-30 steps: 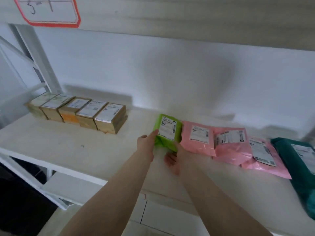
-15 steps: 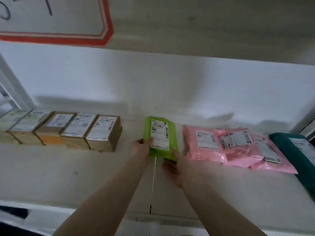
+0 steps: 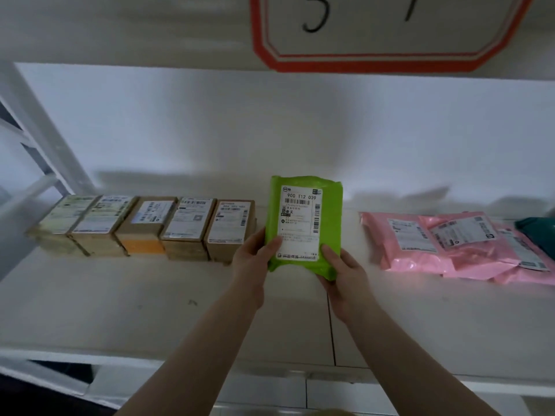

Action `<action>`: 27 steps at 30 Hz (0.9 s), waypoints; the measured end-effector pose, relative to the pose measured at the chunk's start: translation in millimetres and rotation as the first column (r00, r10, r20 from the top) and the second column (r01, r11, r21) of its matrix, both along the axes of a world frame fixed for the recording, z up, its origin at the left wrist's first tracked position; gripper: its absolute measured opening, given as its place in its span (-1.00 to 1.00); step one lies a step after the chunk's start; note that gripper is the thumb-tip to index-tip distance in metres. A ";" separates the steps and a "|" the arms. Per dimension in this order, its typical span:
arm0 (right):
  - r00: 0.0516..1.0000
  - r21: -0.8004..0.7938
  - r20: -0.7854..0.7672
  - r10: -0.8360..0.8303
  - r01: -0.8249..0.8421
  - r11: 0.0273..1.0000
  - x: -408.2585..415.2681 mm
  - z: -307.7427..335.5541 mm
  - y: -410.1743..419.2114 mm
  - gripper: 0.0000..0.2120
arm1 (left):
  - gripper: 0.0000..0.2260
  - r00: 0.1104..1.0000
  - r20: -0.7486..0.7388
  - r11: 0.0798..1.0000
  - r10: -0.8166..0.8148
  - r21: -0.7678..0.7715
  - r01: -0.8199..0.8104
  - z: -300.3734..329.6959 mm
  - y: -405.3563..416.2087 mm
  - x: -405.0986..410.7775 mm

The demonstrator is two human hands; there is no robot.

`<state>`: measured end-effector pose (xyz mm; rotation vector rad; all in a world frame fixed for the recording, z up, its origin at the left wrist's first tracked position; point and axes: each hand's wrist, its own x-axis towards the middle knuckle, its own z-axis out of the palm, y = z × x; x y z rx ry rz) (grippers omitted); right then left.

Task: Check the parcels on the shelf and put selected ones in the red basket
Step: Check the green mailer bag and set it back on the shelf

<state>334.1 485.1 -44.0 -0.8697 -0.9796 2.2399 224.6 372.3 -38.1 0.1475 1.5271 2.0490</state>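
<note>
A green parcel (image 3: 304, 205) with a white shipping label stands tilted up above the white shelf (image 3: 120, 301), label facing me. My left hand (image 3: 255, 259) grips its lower left edge, thumb on the label. My right hand (image 3: 342, 271) grips its lower right corner from below. A row of several brown cardboard box parcels (image 3: 150, 226) lies to the left. Pink bag parcels (image 3: 450, 244) overlap one another to the right. The red basket is not in view.
A dark green bag parcel (image 3: 537, 229) shows at the far right edge. A red-framed shelf label (image 3: 390, 31) hangs on the board above. A white shelf post (image 3: 39, 130) slants at the left. The white wall stands behind the parcels.
Both hands have lifted the green parcel off the shelf and tilted it upright so its label faces me. The view has shifted left and closer.
</note>
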 end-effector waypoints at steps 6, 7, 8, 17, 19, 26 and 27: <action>0.998 0.035 -0.055 -0.035 0.037 0.999 -0.4 4.8 -11.3 -0.84 | -0.63 0.998 -0.035 0.998 -0.048 0.030 0.049 -2.5 -8.4 -2.2; 0.997 0.034 -0.060 -0.040 0.042 0.999 -0.3 4.8 -11.8 -0.84 | -0.64 0.997 -0.052 0.998 -0.055 0.032 0.057 -2.7 -8.6 -2.2; 0.997 0.033 -0.069 -0.046 0.048 0.998 -0.1 5.1 -12.0 -0.84 | -0.64 0.996 -0.074 0.998 -0.054 0.024 0.056 -2.5 -8.9 -2.2; 0.995 -0.018 -0.043 -0.088 0.088 0.996 -1.5 2.5 -2.2 -0.82 | -0.69 0.982 -0.187 0.999 -0.010 -0.050 0.000 -3.2 8.1 3.9; 0.996 -0.062 -0.020 -0.082 0.081 0.995 -4.8 -3.5 2.2 -0.76 | -0.72 0.987 -0.161 0.997 -0.006 -0.073 -0.005 -9.0 11.9 8.7; 0.992 -0.203 0.119 -0.042 0.065 0.977 -25.2 -30.1 11.5 -0.69 | -0.72 0.999 -0.021 0.949 0.026 -0.313 -0.032 -44.5 16.4 7.9; 0.990 -0.195 0.138 -0.030 0.057 0.979 -27.9 -32.2 12.5 -0.70 | -0.72 1.000 0.005 0.938 0.020 -0.345 -0.018 -47.5 15.8 4.8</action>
